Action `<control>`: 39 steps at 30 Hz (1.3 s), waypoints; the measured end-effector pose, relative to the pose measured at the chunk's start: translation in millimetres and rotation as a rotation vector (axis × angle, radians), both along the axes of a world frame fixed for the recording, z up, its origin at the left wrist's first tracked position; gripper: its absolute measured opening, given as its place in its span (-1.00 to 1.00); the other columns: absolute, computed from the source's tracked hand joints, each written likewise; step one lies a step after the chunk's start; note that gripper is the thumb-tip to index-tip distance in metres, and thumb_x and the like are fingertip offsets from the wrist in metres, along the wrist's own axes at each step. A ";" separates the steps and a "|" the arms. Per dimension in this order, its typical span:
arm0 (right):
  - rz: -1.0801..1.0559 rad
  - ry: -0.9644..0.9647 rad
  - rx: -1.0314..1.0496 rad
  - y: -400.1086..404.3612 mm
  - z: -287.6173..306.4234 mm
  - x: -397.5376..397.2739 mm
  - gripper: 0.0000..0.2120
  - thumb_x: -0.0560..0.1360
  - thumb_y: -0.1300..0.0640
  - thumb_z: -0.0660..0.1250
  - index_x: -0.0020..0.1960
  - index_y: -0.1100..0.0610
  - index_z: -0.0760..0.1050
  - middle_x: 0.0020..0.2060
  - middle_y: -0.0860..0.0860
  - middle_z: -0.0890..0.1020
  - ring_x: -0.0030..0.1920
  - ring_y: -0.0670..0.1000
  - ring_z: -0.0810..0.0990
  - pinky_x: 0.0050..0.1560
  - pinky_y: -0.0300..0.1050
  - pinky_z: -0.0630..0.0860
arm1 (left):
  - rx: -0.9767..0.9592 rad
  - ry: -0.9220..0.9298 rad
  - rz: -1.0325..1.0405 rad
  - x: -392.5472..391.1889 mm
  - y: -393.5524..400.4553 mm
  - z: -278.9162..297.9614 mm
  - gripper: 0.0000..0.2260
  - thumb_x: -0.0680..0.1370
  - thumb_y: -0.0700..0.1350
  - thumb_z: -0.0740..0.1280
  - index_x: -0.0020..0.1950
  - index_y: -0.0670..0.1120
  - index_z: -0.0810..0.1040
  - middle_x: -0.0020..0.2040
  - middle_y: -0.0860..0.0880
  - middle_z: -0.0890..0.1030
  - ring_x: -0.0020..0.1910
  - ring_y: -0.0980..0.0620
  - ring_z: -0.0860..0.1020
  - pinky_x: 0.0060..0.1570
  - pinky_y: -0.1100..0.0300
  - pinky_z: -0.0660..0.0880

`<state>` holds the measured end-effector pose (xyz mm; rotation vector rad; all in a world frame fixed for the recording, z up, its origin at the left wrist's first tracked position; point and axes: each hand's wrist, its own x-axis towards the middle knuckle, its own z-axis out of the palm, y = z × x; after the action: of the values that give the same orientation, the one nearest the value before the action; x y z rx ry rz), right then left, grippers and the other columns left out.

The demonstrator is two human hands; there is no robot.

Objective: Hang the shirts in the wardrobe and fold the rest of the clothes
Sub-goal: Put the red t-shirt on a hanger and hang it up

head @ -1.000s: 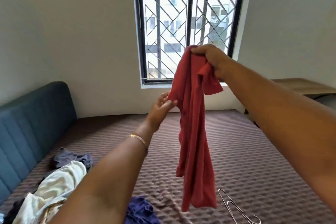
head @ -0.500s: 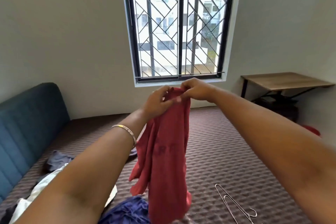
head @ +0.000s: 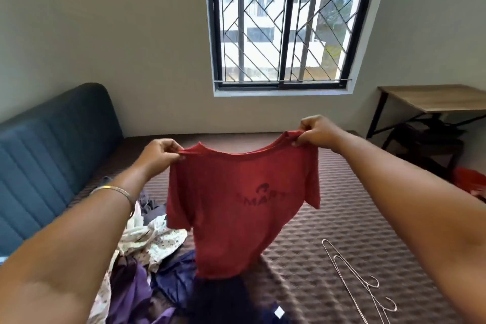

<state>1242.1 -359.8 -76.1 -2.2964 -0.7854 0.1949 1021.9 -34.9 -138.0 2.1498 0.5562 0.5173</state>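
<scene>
Pinching the shoulder seams: left hand has thumb and fingers closed on the left shoulder of the red T-shirt, right hand does the same on the right shoulder, slightly higher. Shirt hangs spread between them in mid-air over the bed, collar sagging in the middle, hem dangling above the near clothes. Judging by the drape: light, thin knit, fully limp, no stiffness, not slippery, not fragile; it will collapse the moment one side lets go. Shoulder seams are the right hold for keeping it flat; for hanging, I'd keep one shoulder pinched and feed a hanger in through the collar or hem. Wire hangers lie on the mattress near right, apart from the shirt, within reach of the right hand. Clothes pile sits near left on the bed: floral white piece, purple and navy fabric, something grey further back, all loose and unfolded. No real containers visible; wardrobe not in view. Blue headboard far left, wooden desk far right under the barred window.
</scene>
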 end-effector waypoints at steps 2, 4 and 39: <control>-0.027 0.031 -0.017 0.6 -25.0 -6.1 -0.73 0.27 0.30 0.49 -0.40 0.10 0.41 -0.45 -0.02 0.45 -0.37 -0.05 0.37 -0.35 -0.17 0.29 | -0.049 -0.011 -0.017 -1.0 -6.0 -5.6 -0.79 0.46 -0.38 0.35 -0.24 -0.07 0.56 -0.34 0.01 0.54 -0.37 0.16 0.44 -0.25 0.22 0.37; -0.041 0.048 -0.037 2.0 -54.5 -9.1 -0.70 0.29 0.35 0.40 -0.45 0.10 0.33 -0.49 -0.02 0.37 -0.40 -0.05 0.32 -0.40 -0.16 0.22 | -0.089 0.001 -0.014 -0.7 -15.9 -18.4 -0.86 0.40 -0.28 0.26 -0.25 -0.04 0.52 -0.34 -0.01 0.49 -0.36 0.09 0.38 -0.31 0.18 0.30; -0.188 0.336 -0.788 -73.2 -384.4 -45.1 -0.72 0.46 0.18 0.27 0.16 0.03 0.52 0.20 0.07 0.56 0.29 0.13 0.46 0.29 0.07 0.28 | 0.494 1.014 -0.122 3.5 -132.9 -316.3 -0.52 0.48 -0.19 0.32 0.40 -0.05 0.36 0.28 -0.16 0.40 0.27 -0.23 0.39 0.21 -0.07 0.38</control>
<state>1197.1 -433.0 -460.6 -2.9203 -0.3341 0.9114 1025.4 -167.8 -454.3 2.8261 0.8788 -0.6359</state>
